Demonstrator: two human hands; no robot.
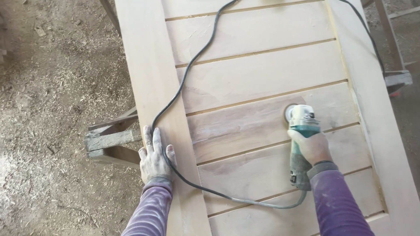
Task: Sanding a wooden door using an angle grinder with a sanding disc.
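A pale wooden door (245,78) with horizontal panel boards lies flat in front of me. My right hand (311,146) grips a teal and grey angle grinder (300,120), whose sanding disc rests on a darker, sanded patch of one board. My left hand (154,157), dusty and with fingers spread, presses flat on the door's left stile. The grinder's dark power cord (183,78) runs from the tool's rear, loops past my left hand and trails up across the panels.
A wooden trestle (111,140) pokes out from under the door's left edge. Sawdust and shavings cover the floor (48,87) on the left. Another wooden support (396,74) stands at the upper right.
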